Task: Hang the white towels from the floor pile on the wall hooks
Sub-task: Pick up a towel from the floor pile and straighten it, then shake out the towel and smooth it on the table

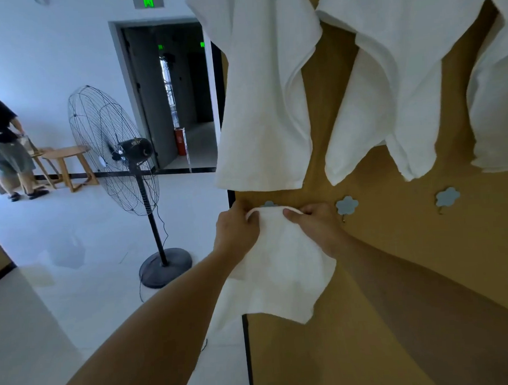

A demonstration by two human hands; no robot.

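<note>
A small white towel (281, 268) hangs between both my hands against the brown wall panel (399, 257). My left hand (237, 232) pinches its upper left edge and my right hand (314, 227) pinches its upper right edge. The towel's top edge sits right at a blue flower-shaped hook (268, 204), mostly hidden behind it. Two more blue flower hooks (347, 206) (448, 197) stand bare to the right in the same row. Three large white towels (262, 102) (388, 80) (499, 94) hang on the wall above. The floor pile is out of view.
A tall black pedestal fan (116, 153) stands on the pale floor to the left, its round base (165, 267) near the panel's edge. A dark doorway (175, 93) opens behind it. At far left a person (3, 142) stands by a wooden stool (66, 165).
</note>
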